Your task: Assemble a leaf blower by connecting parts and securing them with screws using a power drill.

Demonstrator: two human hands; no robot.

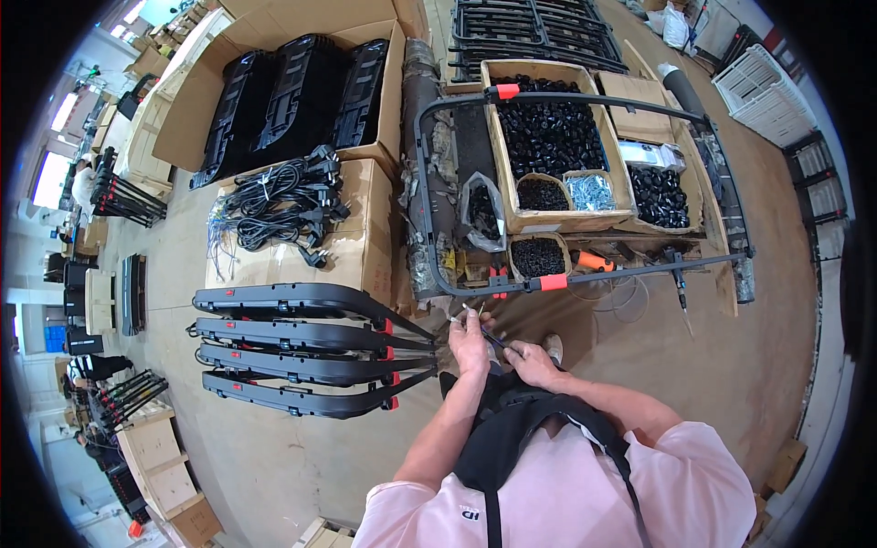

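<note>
In front of my body, both hands are on a thin black cable-like length (496,340). My left hand (469,344) is closed near its far end, where small pale tips stick out past the fingers. My right hand (535,366) is closed round the nearer part, to the right. Whether the pale tips are bare wires is too small to tell. Just beyond my hands, a black tubular frame (621,273) with red tabs lies across the bench. To the left, several long black curved arms (292,367) with red tabs reach toward my left hand.
Black power cords (283,205) lie bundled on a cardboard box (370,239) at the left. Behind them, an open carton (391,100) holds black plastic panels. A wooden box (592,222) contains black parts and screws. A screwdriver-like tool (679,279) hangs by the frame's right side.
</note>
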